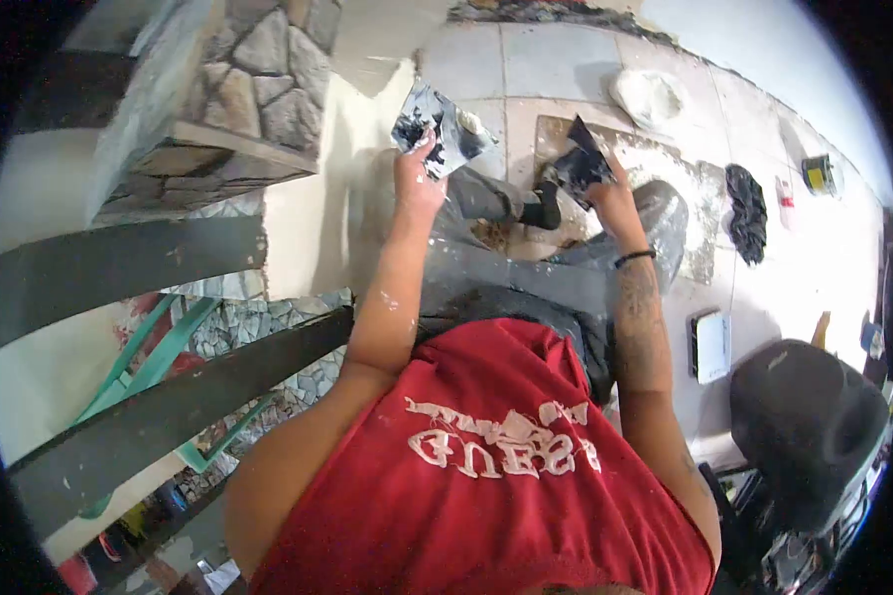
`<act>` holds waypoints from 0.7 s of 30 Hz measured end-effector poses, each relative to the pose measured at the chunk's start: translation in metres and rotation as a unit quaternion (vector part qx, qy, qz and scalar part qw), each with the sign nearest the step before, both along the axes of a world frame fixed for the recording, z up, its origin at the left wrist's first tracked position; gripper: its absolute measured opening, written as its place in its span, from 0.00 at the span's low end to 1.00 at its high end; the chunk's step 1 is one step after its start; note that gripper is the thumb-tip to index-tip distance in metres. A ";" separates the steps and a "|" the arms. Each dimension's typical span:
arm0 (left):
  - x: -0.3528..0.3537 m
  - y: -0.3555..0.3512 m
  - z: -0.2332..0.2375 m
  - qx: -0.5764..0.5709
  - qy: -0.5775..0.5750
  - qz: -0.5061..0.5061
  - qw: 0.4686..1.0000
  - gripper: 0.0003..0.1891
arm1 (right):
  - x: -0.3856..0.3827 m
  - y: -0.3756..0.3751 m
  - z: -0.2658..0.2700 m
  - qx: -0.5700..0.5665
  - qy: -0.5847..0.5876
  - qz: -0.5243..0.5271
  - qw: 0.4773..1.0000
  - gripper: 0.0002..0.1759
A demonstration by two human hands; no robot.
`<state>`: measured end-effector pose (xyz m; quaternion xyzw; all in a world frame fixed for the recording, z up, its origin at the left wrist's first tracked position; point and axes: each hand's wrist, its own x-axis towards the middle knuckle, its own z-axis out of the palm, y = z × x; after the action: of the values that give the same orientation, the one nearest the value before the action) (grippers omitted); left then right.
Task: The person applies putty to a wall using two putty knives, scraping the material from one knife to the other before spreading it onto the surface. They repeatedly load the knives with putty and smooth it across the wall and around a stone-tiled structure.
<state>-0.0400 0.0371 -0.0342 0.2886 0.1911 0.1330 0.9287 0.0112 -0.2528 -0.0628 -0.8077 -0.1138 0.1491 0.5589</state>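
My left hand is closed on a flat plate smeared with white and dark patches, held up beside the cream wall. A small white lump lies near the plate's right corner. In my right hand is a dark, thin, angular piece, gripped at its lower part; a black band circles that wrist. The two held pieces are apart. Below and between them show my bent legs in grey trousers and a dark sock.
A whitish mound sits on the tiled floor beyond a stained board. At right are a black crumpled bag, a white box and a black chair. Stone-clad masonry and dark slats stand at left.
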 end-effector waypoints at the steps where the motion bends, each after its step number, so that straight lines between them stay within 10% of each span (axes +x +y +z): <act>1: 0.000 -0.009 0.005 0.057 0.026 -0.011 0.998 0.16 | 0.002 0.002 -0.007 0.046 0.018 -0.032 0.998 0.37; 6: 0.014 -0.046 0.021 0.208 0.107 -0.099 0.967 0.11 | 0.003 0.036 0.057 0.012 -0.278 0.094 0.956 0.33; 11: 0.037 -0.042 0.029 0.233 0.098 -0.071 0.965 0.13 | 0.022 0.057 0.049 -0.142 -0.307 0.185 0.923 0.30; 18: 0.080 -0.005 -0.005 0.497 0.189 -0.029 0.846 0.13 | 0.013 0.065 0.023 -0.062 -0.281 0.257 0.923 0.33; 21: 0.092 0.001 0.000 0.516 0.247 -0.053 0.819 0.13 | 0.013 0.058 0.010 -0.004 -0.027 0.279 0.960 0.32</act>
<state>0.0521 0.0385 -0.0337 0.7580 0.3021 0.0870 0.5715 0.0240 -0.1952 -0.0532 -0.7498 -0.3489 0.2776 0.4888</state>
